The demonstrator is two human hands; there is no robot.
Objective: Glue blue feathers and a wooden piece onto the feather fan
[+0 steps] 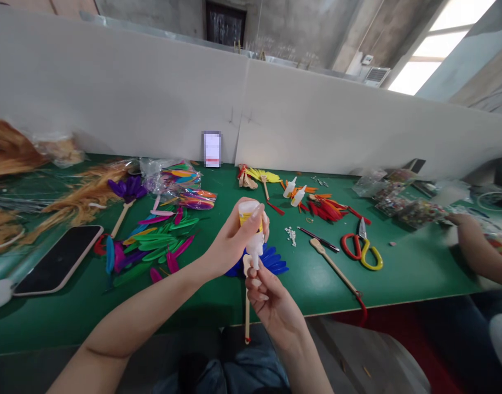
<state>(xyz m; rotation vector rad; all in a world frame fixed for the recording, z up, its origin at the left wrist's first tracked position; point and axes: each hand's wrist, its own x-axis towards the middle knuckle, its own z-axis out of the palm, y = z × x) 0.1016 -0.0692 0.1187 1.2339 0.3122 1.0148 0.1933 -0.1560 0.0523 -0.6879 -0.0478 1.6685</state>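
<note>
My left hand point(235, 235) is wrapped round a white glue bottle point(257, 241) with a yellow label, its nozzle tipped downward. Right under the nozzle, my right hand point(271, 301) has its thumb and fingers pinched together; whatever they hold is too small to make out. Behind and below the hands lies a fan of blue feathers point(275, 261) on a wooden stick point(247, 312), which reaches past the table's front edge. Small white beads point(290, 236) lie to the right of my hands, beside a dark pen point(318, 239).
Scissors point(362, 246) and a bare wooden stick point(335, 265) lie to the right. Two white bottles point(299, 196) stand behind red feathers point(327, 208). Green feathers point(164, 241) and a dark phone point(59, 260) lie left. Another person's arm point(480, 246) rests at far right.
</note>
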